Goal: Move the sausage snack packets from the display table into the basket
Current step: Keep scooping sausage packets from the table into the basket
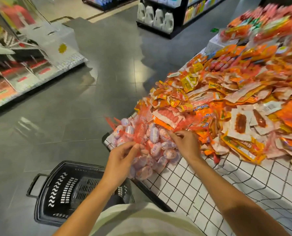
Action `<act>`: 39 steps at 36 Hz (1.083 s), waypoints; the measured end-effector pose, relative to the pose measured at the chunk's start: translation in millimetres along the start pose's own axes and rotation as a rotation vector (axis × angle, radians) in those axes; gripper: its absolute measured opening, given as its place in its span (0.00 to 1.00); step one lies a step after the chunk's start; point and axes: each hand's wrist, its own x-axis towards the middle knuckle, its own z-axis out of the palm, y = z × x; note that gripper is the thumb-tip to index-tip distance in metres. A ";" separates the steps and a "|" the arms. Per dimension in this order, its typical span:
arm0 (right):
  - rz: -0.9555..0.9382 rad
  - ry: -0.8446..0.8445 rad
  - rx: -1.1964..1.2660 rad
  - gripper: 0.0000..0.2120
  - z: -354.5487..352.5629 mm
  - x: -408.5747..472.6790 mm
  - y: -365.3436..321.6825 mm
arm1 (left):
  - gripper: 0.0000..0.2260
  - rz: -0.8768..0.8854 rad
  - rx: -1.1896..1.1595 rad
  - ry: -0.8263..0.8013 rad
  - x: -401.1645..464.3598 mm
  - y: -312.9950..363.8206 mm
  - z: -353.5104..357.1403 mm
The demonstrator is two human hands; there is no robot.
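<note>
— Right, how are the edges and the free room laid out?

— A white counter (189,181) with a black grid pattern is seen on the right, its near-left corner rounded. Heaped over it is a wide pile of orange, yellow and white sausage snack packets (230,103), which is spread right up to the counter's left edge. A black plastic basket (63,189) with slotted walls is set on the grey tiled floor (70,106), just beside the counter's corner and below it. Nothing can be seen inside the basket where its floor is visible; part of it is hidden by the left forearm. Open floor is left between the counter and the low display shelf (22,72) at the far left.

— And the grip of each hand?

— A red mesh net bag of small pale pink sausages (150,147) is lying at the counter's corner, partly overhanging the edge above the basket. The loose red mesh is pinched between thumb and fingertips by the left hand (121,160) at the bag's left side. The mesh on the bag's right side is pinched by the right hand (186,142), fingers curled. The net is drawn upward between the two.
</note>
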 end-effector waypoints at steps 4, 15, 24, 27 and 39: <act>-0.074 -0.029 -0.167 0.11 -4.4 0.8 2.9 | 0.10 -0.013 -0.030 -0.045 11.2 4.1 6.6; 0.049 0.073 0.058 0.05 -2.0 -20.1 25.7 | 0.10 0.042 -0.098 -0.182 40.1 20.6 23.9; 0.127 0.220 0.434 0.25 16.5 -88.0 24.2 | 0.10 0.019 0.124 -0.198 78.5 -19.3 35.0; 0.234 0.174 0.398 0.33 38.2 -114.9 31.8 | 0.10 0.015 0.188 -0.208 85.0 -27.2 35.2; 0.262 0.042 0.263 0.31 81.7 -109.3 33.0 | 0.09 0.073 0.486 -0.370 89.9 -57.0 17.9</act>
